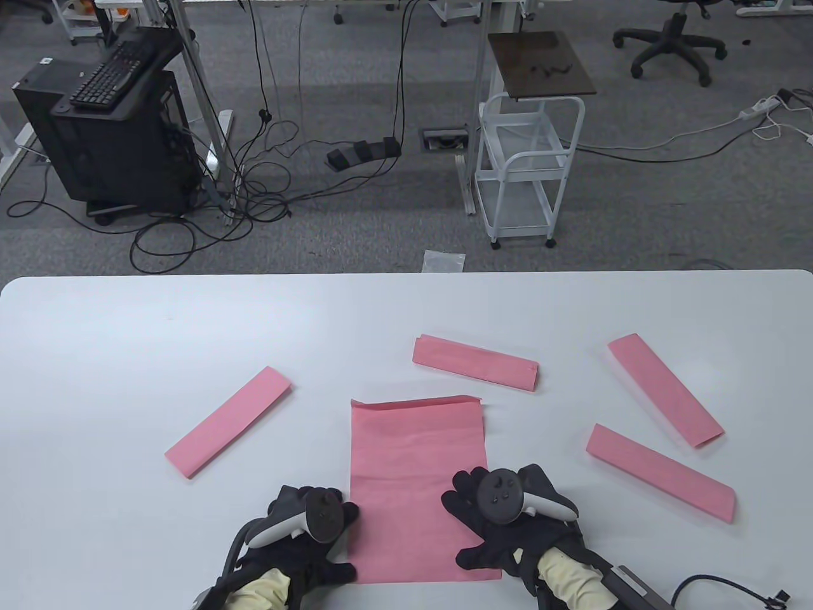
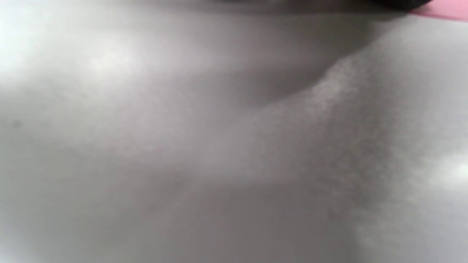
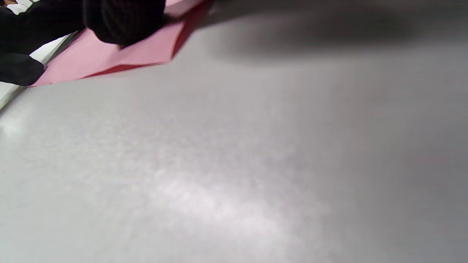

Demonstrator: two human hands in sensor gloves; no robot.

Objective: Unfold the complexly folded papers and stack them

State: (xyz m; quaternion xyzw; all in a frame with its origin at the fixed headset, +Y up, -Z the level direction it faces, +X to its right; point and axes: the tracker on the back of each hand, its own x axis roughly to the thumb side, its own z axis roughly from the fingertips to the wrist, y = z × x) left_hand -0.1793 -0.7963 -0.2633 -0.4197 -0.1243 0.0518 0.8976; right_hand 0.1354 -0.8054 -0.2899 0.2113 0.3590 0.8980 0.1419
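Observation:
An unfolded pink sheet [image 1: 416, 470] lies flat on the white table [image 1: 127, 330] at the front middle. My left hand [image 1: 317, 540] rests at its left edge, fingers spread. My right hand [image 1: 489, 527] presses flat on its lower right part. Four folded pink strips lie around it: one at the left [image 1: 228, 413], one behind [image 1: 475, 362], one at the far right [image 1: 665, 391], one at the near right [image 1: 660, 473]. The right wrist view shows the sheet's corner [image 3: 109, 54] under my gloved fingers [image 3: 124, 22]. The left wrist view shows a blurred table and a sliver of pink [image 2: 442, 9].
The table's far edge [image 1: 406, 274] runs across the middle of the table view. Beyond it are the floor, a white cart [image 1: 524, 171], cables and a black computer stand [image 1: 114, 121]. A black cable [image 1: 718, 588] lies by my right arm.

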